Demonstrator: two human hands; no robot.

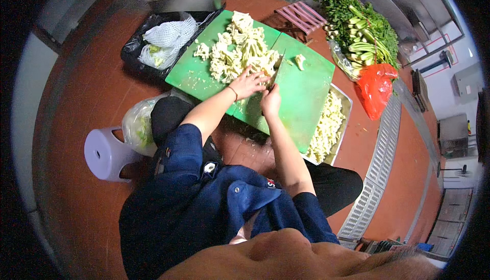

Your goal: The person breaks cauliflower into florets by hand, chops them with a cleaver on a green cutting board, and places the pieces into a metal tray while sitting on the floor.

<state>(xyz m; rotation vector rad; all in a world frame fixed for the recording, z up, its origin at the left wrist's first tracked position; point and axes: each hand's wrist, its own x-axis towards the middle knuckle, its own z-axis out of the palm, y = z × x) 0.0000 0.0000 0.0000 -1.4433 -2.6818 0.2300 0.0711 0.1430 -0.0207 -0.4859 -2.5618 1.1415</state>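
Observation:
Two green cutting boards (305, 96) lie side by side in front of me. Cut cauliflower (244, 45) is heaped across the left one and reaches the seam. My left hand (247, 84) is at the near right edge of the heap, its fingers bent over cauliflower and holding it against the board. Just to its right, my right hand (271, 101) is closed round the handle of a broad-bladed kitchen knife (277, 70). The blade points away from me, close beside the left fingertips. A loose floret (299, 62) lies right of the blade.
Below the boards' right edge sits a metal tray (348, 111) of small cauliflower pieces. Leafy celery (365, 35) and a red plastic bag (376, 90) lie far right, near a folding stool (301, 18). At left are a black-lined crate (133, 55), a steel pan (190, 0) and a lilac stool (102, 150).

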